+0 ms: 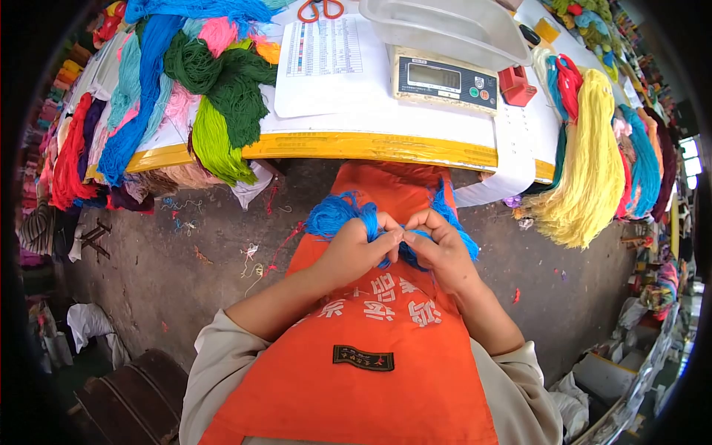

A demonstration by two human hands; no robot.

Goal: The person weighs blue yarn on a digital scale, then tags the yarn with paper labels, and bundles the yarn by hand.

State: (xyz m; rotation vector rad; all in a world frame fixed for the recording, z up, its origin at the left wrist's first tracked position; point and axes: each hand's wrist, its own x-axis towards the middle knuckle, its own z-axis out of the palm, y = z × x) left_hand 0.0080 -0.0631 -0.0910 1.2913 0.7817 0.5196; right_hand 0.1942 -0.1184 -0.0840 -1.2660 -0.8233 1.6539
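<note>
Bright blue yarn (337, 215) lies across my lap on the orange apron (386, 319), bunched at the left and hanging down at the right. My left hand (365, 241) is closed on the yarn, thumb and forefinger pinched together. Right beside it, my right hand (439, 241) also pinches the blue yarn, and the fingertips of both hands meet. Any single strand between the fingertips is too small to make out.
Ahead is a white table with a yellow edge (319, 145). On it are green yarn (237, 96), a printed sheet (319, 67), a digital scale (445, 78) with a plastic tub (452, 30), and red-handled scissors (320, 9). Yellow skeins (593, 163) hang at the right.
</note>
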